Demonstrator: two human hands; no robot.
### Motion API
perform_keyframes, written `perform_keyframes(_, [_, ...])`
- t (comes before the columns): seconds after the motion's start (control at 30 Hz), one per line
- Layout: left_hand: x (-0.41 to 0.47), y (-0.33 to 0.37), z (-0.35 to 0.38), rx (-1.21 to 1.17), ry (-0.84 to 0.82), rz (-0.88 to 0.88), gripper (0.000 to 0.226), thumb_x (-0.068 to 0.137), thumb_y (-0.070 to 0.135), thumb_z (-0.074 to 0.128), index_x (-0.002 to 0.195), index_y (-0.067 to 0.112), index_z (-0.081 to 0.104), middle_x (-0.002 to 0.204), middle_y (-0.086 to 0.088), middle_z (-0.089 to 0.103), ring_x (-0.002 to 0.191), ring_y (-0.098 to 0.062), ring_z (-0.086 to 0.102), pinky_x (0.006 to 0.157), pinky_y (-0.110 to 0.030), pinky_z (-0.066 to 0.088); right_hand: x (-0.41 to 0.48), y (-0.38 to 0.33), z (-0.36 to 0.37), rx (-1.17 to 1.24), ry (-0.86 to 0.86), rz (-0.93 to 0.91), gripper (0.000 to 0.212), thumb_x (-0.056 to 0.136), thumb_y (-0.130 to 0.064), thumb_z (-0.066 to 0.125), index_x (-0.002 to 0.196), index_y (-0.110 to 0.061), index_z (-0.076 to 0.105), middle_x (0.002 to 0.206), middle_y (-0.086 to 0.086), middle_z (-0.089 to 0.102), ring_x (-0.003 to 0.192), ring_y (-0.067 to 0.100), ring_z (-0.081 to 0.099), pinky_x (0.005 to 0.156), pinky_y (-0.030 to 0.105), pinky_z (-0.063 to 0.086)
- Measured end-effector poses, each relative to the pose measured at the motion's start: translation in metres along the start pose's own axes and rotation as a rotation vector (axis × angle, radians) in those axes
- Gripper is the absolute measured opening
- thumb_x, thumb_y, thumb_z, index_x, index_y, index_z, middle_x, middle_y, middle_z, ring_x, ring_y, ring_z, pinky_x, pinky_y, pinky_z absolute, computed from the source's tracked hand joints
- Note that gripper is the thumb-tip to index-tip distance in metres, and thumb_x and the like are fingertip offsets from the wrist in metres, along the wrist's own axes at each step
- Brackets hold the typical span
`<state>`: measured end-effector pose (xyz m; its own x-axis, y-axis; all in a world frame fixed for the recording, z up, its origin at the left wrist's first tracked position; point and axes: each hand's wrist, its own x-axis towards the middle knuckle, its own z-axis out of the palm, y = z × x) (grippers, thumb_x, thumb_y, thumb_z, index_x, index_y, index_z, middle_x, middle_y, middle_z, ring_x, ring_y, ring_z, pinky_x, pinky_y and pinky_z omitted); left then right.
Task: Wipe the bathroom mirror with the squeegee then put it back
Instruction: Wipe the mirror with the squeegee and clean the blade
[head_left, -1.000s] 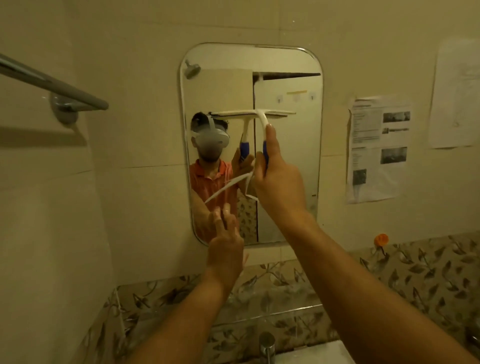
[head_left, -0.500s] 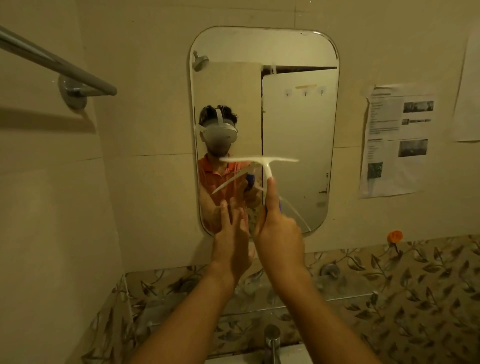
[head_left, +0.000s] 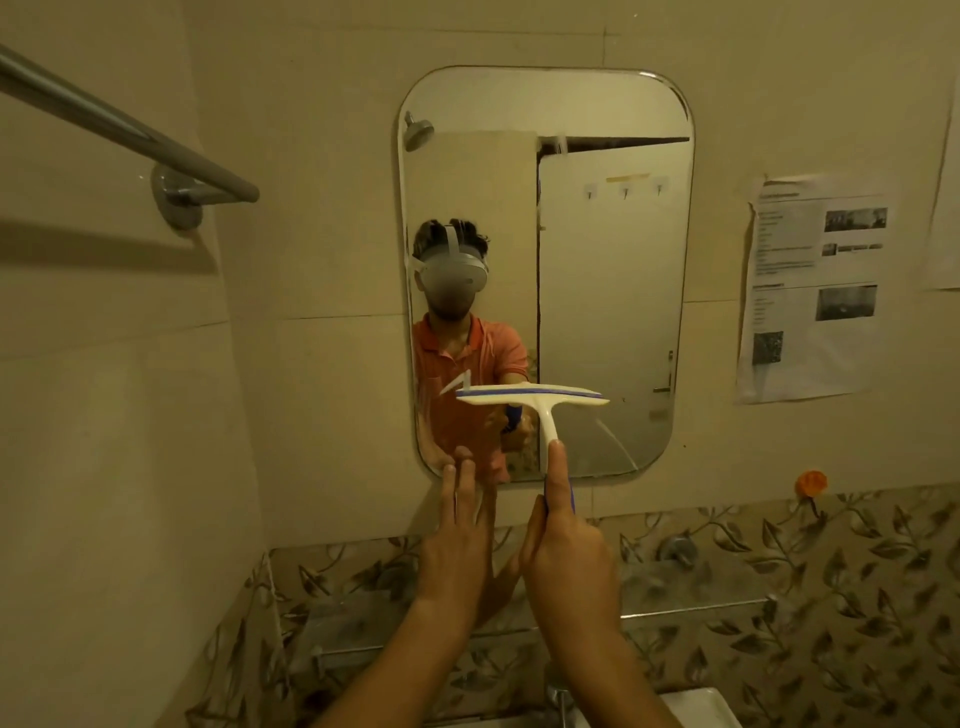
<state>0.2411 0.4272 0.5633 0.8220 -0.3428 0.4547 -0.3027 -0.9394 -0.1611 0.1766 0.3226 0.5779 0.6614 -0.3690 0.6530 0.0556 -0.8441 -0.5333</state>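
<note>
Squeegee (head_left: 530, 397) is up in front of mirror (head_left: 613, 260), blade approx level across the lower third of the glass, white w/ a blue strip along its edge. Can't tell if the blade edge actually touches the glass. Right hand (head_left: 566, 561) grips the blue part of the handle, fingers curled round it, index finger laid straight up the white neck twd the blade. Left hand (head_left: 457, 540) is just beside it on the left, holding nothing: fingers straight & together, pointing up, tips at mirror's btm-left corner; contact w/ glass unclear. Curved streak on glass below blade's right end.

Mirror is a rounded rectangle on a cream tiled wall. Reflection shows person in headset & orange shirt, a shower head top left, a door behind. Towel rail (head_left: 130, 135) is on the left wall, well apart from mirror. Printed sheet (head_left: 815, 291) is stuck to wall right of mirror, 2nd sheet (head_left: 945, 208) cut off by frame edge. Small orange fitting (head_left: 812, 482) sits below the printed sheet, at top of leaf-pattern tile band (head_left: 831, 597). Tap (head_left: 558, 696) & corner of white basin (head_left: 696, 706) are at btm of frame, by the forearms.
</note>
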Motion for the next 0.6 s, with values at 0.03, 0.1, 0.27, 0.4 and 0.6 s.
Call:
perform_keyframes(0.03, [0.001,-0.001,0.0,0.03,-0.03,-0.01,0.112,0.088,0.077,0.035,0.155,0.01,-0.025,0.154,-0.021,-0.043,0.144,-0.04,-0.036,0.114,-0.043,0.04,-0.001,0.001,0.001,0.005,0.003,0.006,0.077,0.107,-0.034,0.037,0.156,-0.043,-0.022,0.065,-0.001,0.051,0.048,0.007,0.041,0.042,0.023,0.03])
perform_keyframes(0.1, [0.004,-0.002,-0.003,0.138,-0.057,0.005,0.115,0.087,0.082,0.023,0.153,0.001,-0.023,0.152,-0.032,-0.037,0.14,-0.048,-0.038,0.124,-0.054,0.013,-0.002,0.003,0.003,0.028,0.005,0.002,0.078,0.107,-0.033,0.039,0.156,-0.046,-0.021,0.062,-0.001,0.05,0.047,0.01,0.045,0.042,0.027,0.037])
perform_keyframes(0.27, [0.004,0.0,0.001,0.003,-0.097,0.017,0.115,0.085,0.084,0.024,0.151,0.004,-0.027,0.15,-0.026,-0.044,0.135,-0.044,-0.047,0.122,-0.049,0.023,0.011,-0.01,-0.019,0.152,0.046,-0.113,0.073,0.105,-0.042,0.038,0.156,-0.052,-0.014,0.063,-0.004,0.053,0.047,0.007,0.048,0.041,0.023,0.038])
perform_keyframes(0.4, [0.007,-0.005,0.006,-0.061,-0.039,0.049,0.119,0.075,0.084,0.029,0.16,0.004,0.001,0.163,-0.027,-0.016,0.148,-0.046,-0.024,0.123,-0.054,0.012,0.052,-0.056,-0.048,0.204,0.062,-0.242,0.064,0.108,-0.046,0.032,0.161,-0.043,-0.003,0.073,-0.002,0.058,0.056,0.01,0.055,0.05,0.03,0.05])
perform_keyframes(0.6, [0.006,-0.008,-0.01,0.108,-0.11,0.073,0.116,0.081,0.087,0.016,0.155,0.004,-0.017,0.156,-0.033,-0.027,0.134,-0.049,-0.045,0.121,-0.058,-0.007,0.118,-0.128,-0.059,0.052,0.098,-0.347,0.065,0.112,-0.033,0.034,0.159,-0.039,-0.011,0.071,0.003,0.057,0.057,0.017,0.058,0.055,0.036,0.056])
